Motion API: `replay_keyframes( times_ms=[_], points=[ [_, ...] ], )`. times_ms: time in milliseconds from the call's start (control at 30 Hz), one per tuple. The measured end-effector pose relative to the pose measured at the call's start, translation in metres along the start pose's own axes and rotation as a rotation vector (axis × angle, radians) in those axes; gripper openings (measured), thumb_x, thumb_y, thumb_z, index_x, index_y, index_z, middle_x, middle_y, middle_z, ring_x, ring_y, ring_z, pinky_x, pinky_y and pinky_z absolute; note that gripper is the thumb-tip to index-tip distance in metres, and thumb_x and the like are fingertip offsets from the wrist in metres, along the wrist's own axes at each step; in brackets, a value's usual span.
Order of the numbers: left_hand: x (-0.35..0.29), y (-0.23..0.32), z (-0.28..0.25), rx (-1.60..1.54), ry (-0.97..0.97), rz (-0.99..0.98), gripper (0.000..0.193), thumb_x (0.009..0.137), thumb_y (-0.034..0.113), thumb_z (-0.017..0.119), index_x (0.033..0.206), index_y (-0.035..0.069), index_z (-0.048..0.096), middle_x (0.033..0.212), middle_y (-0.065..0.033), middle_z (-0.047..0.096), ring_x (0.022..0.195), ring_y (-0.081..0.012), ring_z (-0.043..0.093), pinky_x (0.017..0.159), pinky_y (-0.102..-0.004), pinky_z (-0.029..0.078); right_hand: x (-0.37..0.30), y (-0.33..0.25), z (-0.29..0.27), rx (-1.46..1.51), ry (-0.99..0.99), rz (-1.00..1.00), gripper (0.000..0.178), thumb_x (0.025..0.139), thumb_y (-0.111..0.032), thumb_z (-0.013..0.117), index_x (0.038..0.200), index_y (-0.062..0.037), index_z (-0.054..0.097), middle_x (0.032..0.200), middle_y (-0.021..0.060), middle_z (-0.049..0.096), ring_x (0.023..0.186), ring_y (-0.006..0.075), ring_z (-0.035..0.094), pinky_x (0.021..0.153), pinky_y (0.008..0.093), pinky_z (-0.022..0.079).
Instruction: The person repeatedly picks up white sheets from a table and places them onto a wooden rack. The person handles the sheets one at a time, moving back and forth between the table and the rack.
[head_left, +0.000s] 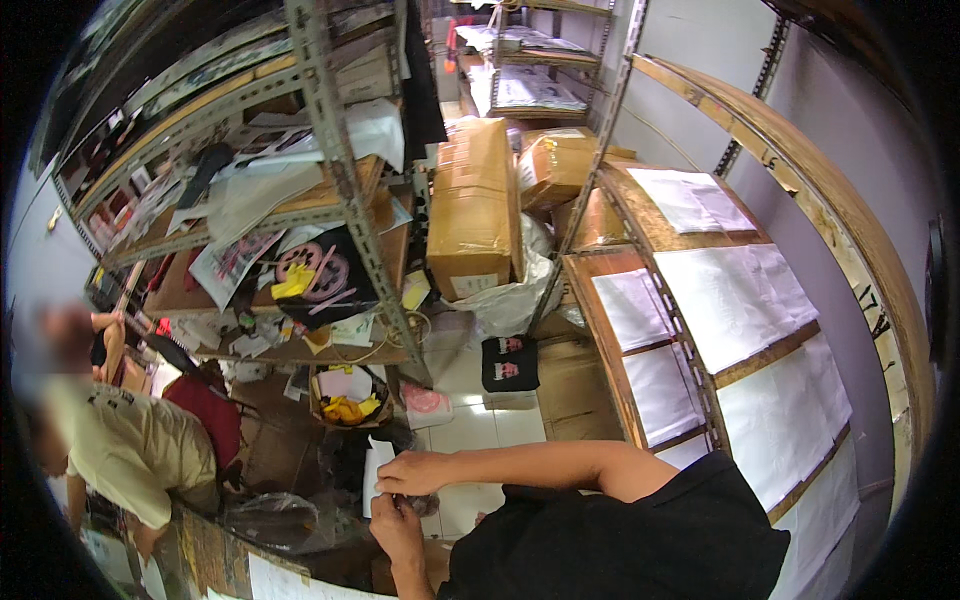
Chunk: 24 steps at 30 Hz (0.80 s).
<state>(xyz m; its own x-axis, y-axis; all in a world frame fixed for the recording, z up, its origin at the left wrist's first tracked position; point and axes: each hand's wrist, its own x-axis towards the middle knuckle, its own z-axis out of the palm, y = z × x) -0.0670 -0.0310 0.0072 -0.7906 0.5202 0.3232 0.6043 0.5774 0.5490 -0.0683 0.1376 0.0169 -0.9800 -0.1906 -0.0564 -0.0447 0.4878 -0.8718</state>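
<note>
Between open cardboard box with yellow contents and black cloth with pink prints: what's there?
Head view: a pink-and-white piece, material unclear, the foot of a grey metal shelf post, and white floor tiles.

Two bare hands (412, 474), one cream T-shirt (120, 435), one red chair (203, 415), one black printed cloth (497, 379) — at least three cardboard cartons (467, 205).

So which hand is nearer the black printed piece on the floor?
The right. In this view, the right hand is below and left of the black printed piece; the left hand sits lower, farther from it.
</note>
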Motion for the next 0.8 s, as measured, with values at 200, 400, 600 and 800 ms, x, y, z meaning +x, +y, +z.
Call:
replay_keyframes(
  times_ms=[200, 400, 600, 800],
  points=[
    [0.057, 0.099, 0.023, -0.376, -0.021, 0.213, 0.021, 0.083, 0.003, 0.066, 0.103, -0.004, 0.064, 0.079, -0.0121, 0.057, 0.06, -0.0186, 0.055, 0.053, -0.0294, 0.046, -0.043, 0.057, -0.132, -0.145, 0.233, 0.059, 0.019, 0.085, -0.018, 0.058, 0.097, -0.004, 0.063, 0.091, 0.0167, 0.068, 0.085, 0.0344, 0.066, 0.075, 0.0444, 0.05],
    [0.072, 0.106, 0.08, -0.334, -0.117, 0.236, 0.02, 0.082, 0.004, 0.066, 0.101, -0.003, 0.065, 0.078, -0.0132, 0.058, 0.065, -0.0253, 0.058, 0.062, -0.035, 0.049, -0.164, 0.014, -0.335, -0.189, 0.518, 0.329, 0.033, 0.085, -0.014, 0.061, 0.115, -0.0044, 0.05, 0.103, 0.0171, 0.062, 0.096, 0.0281, 0.063, 0.082, 0.0409, 0.05],
    [0.004, 0.03, 0.185, -0.15, -0.491, 0.028, 0.023, 0.087, 0.016, 0.063, 0.098, -0.003, 0.069, 0.083, -0.0189, 0.066, 0.075, -0.0313, 0.065, 0.069, -0.0394, 0.051, -0.364, 0.064, -0.492, -0.029, 1.075, 0.493, 0.029, 0.084, -0.022, 0.068, 0.104, -0.0028, 0.06, 0.081, 0.0033, 0.059, 0.069, 0.0109, 0.056, 0.057, 0.0267, 0.047],
    [-0.088, -0.036, 0.243, 0.017, -0.931, -0.381, 0.025, 0.087, 0.019, 0.063, 0.097, -0.003, 0.07, 0.081, -0.0198, 0.067, 0.074, -0.0318, 0.066, 0.071, -0.042, 0.051, -0.545, 0.139, -0.546, 0.017, 1.674, 0.646, 0.019, 0.086, -0.025, 0.068, 0.098, -0.0128, 0.06, 0.073, -0.0023, 0.057, 0.055, 0.0074, 0.051, 0.045, 0.0231, 0.04]
  ],
)
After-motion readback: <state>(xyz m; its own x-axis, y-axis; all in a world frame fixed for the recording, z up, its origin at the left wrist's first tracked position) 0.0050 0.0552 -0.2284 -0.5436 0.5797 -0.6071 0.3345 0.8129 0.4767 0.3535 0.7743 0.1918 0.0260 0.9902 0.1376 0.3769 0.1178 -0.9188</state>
